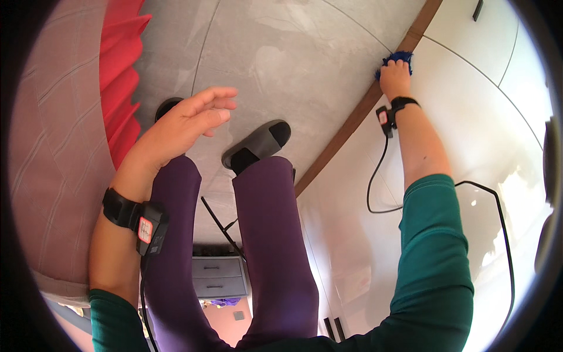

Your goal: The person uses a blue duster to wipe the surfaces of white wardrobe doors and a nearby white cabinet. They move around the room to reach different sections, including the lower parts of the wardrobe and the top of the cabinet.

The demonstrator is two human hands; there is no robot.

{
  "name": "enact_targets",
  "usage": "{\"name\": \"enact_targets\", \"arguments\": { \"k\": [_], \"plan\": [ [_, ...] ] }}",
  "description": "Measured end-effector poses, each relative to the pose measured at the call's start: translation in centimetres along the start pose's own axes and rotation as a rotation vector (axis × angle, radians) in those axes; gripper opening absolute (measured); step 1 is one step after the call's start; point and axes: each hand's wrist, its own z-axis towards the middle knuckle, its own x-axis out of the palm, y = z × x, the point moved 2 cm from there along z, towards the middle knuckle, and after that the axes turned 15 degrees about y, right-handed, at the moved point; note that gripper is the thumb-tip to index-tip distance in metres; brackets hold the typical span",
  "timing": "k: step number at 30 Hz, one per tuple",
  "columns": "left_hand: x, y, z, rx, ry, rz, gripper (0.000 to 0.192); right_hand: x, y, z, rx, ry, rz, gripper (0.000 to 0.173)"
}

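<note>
At the upper right, my right hand [395,79] grips a dark blue shaggy cloth [402,57]. The cloth rests against the brown baseboard strip [347,125] where the grey floor meets the white cabinet front [448,75]. My left hand [200,112] hangs in the air over the floor, left of the middle, with fingers apart and nothing in it. Below it are my legs in purple trousers. A black device with a cable is strapped to each of my wrists.
A bed with a pink quilted cover [66,145] and a red ruffled skirt [121,83] borders the left side. Grey tile floor [272,66] lies ahead, with my dark slide sandals [259,141] on it. Behind my legs stand a grey drawer unit [218,276] and a thin black stand leg [220,224].
</note>
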Motion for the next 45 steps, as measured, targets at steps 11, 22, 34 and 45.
{"name": "enact_targets", "arguments": {
  "k": [11, 22, 34, 45],
  "plan": [
    [-1.2, -0.8, 0.3, 0.053, -0.019, -0.052, 0.046, 6.1, 17.8, -12.0, -0.459, 0.613, -0.077, 0.033],
    [-2.6, 0.1, 2.3, 0.031, 0.01, -0.03, 0.047, 1.6, 0.9, 2.5, -0.068, -0.075, -0.121, 0.025],
    [0.6, -9.6, -1.6, 0.045, -0.054, -0.038, 0.045, 5.9, 12.1, -10.8, -0.372, 0.347, 0.37, 0.022],
    [9.9, -20.3, -4.6, 0.222, -0.045, -0.204, 0.04, -11.3, 1.8, -12.0, -0.43, 0.034, 0.517, 0.027]
  ]
}}
